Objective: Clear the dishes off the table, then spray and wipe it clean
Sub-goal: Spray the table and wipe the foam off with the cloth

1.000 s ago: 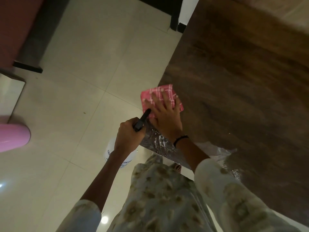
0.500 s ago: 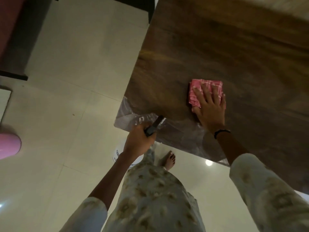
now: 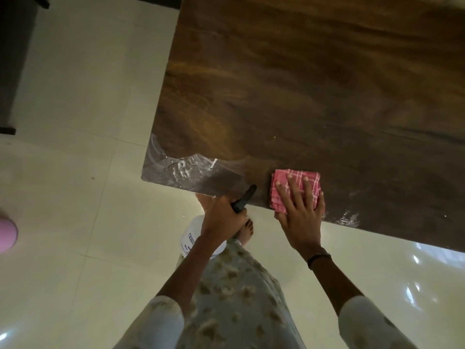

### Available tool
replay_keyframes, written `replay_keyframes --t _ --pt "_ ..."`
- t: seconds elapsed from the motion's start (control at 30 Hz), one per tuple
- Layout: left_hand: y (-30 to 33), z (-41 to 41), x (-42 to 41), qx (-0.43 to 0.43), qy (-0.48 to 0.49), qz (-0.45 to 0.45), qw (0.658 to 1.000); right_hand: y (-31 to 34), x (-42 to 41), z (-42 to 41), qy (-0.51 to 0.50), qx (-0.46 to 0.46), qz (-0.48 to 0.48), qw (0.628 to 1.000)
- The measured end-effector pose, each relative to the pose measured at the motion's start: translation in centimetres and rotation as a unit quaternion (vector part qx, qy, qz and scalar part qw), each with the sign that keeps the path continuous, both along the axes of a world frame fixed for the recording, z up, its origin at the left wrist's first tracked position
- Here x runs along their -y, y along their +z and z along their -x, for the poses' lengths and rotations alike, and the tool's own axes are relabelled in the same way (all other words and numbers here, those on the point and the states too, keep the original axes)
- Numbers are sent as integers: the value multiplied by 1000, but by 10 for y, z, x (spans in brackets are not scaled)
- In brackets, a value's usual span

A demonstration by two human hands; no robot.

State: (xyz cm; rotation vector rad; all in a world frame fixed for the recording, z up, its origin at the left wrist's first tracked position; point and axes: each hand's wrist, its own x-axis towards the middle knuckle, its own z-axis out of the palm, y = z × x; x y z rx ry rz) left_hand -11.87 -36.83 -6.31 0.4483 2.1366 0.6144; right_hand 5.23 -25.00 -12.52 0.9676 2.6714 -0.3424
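Observation:
A dark wooden table [image 3: 302, 96] fills the upper right of the head view. A folded pink checked cloth [image 3: 312, 183] lies at its near edge. My right hand [image 3: 299, 210] presses flat on the cloth with straight, spread fingers, the palm hanging over the edge. My left hand [image 3: 221, 217] grips a white spray bottle [image 3: 191, 238] by its neck, below the table edge. The black trigger sticks up toward the table. Wet, shiny streaks [image 3: 183, 167] cover the table's near left corner.
Pale glossy floor tiles [image 3: 75, 197] lie left of and below the table. A pink round object [image 3: 6, 235] sits at the left border. Dark furniture [image 3: 15, 59] stands at the far left. My bare foot [image 3: 247, 229] is on the floor by the table edge.
My right hand slid the cloth from the table's left edge toward the middle, then back to the near edge. The left hand kept the bottle beside the near corner.

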Motion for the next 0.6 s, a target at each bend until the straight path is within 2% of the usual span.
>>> replay_keyframes --t 0.17,0.33,0.47,0.6 --pt "-6 4 7 -3 10 26 1000 -1 0 12 -2 -9 -7 1000" --pt "-9 12 18 -26 19 22 999 -7 -9 82 8 -36 -7 999" --pt "-11 19 30 -40 59 -25 997 -6 20 108 99 -47 11 994" --pt "-10 25 41 -53 68 -36 996 -10 29 60 225 -32 -4 974"
